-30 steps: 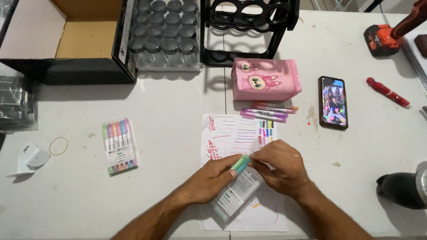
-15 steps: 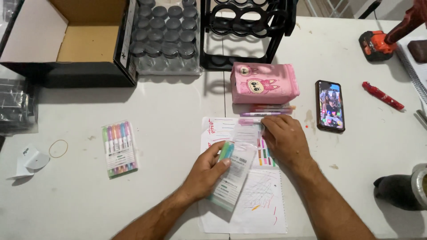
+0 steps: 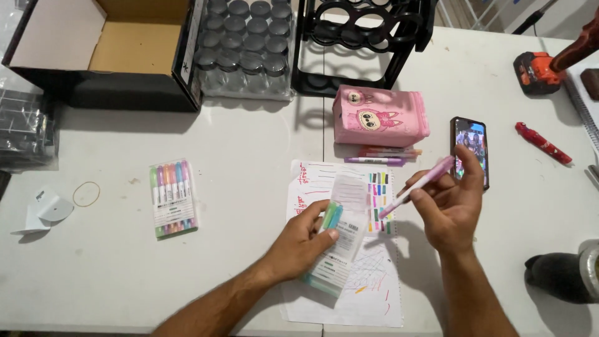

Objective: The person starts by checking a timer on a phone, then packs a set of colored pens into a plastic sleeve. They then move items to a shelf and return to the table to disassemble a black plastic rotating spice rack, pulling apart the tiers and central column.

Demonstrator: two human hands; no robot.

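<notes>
**A:** Where is the slim pink-and-lilac marker pen (image 3: 417,186) as we look down?

**B:** We hold it pinched in the fingers of our right hand (image 3: 450,209), raised above the white sheet of paper covered in colour test strokes (image 3: 362,274). Its long axis slants from upper right, near the dark smartphone with a lit screen (image 3: 470,148), down-left to a tip over the swatches.

**A:** And the left hand?

**B:** Our left hand (image 3: 301,242) is curled closed around the clear plastic marker wallet with green and blue pens (image 3: 337,240), pressing it on the sheet, just left of the pen's tip. The right hand is nearer the pen; the two hands stand close but apart.

**A:** What rings them on the white surface (image 3: 237,143)?

**B:** A pink cartoon-face pencil case (image 3: 382,117) with loose markers at its foot lies beyond the sheet; a second sealed pack of pastel markers (image 3: 171,197) lies well left. Open room lies between that pack and the sheet; the near edge is close below.
</notes>
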